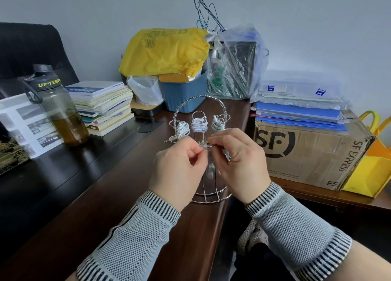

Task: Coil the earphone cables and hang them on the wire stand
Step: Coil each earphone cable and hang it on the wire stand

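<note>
Three coiled white earphone bundles [199,125] hang in a row on a chrome wire stand [200,103] just beyond the hands. Left hand [177,170] and right hand [239,164], fingers curled, each pinch a thin white cable [204,147] stretched between them in front of the stand's arched, ribbed hoop.

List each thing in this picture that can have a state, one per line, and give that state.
wire stand: upright on the desk, three coiled bundles hanging on it
earphone cable: loose, pinched between both hands
left hand: pinching the cable
right hand: pinching the cable
water bottle: upright, capped, partly full
cardboard box: closed, folders stacked on top
</note>
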Demonstrator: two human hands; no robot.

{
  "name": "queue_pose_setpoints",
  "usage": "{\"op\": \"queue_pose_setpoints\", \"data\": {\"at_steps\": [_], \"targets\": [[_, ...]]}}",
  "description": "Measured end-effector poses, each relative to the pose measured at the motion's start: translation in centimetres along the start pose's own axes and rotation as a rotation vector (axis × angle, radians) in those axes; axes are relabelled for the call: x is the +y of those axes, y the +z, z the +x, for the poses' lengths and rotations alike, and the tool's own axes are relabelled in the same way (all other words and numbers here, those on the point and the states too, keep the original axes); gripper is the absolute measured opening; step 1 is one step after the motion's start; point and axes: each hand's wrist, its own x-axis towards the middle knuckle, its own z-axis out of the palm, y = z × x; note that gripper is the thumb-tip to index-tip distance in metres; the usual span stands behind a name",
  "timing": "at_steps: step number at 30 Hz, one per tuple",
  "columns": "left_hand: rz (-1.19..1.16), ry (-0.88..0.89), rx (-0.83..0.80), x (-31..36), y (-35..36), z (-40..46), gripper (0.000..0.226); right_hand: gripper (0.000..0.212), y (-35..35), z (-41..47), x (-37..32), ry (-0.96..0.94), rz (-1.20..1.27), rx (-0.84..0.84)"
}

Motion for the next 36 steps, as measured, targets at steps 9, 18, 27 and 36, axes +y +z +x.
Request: {"op": "queue_pose_setpoints", "data": {"at_steps": [9,18,27,36], "targets": [[-0.147,-0.076,0.082,-1.4,0.7,-0.4,0.009,0.021,-0.4,0.7,-0.4,-0.023,-0.049,-0.094],[0.039,0.182,0.130,-1.6,-0.1,0.0,0.009,0.007,-0.7,0.8,-0.6,0.016,-0.047,-0.092],[-0.162,-0.040,0.081,-0.6,-0.1,0.1,0.006,0.008,-0.1,0.5,-0.9,0.033,-0.061,-0.059],[-0.236,-0.187,0.100,0.1,0.3,0.2,0.013,0.012,-1.2,0.2,-1.2,-0.006,-0.133,-0.064]]}}
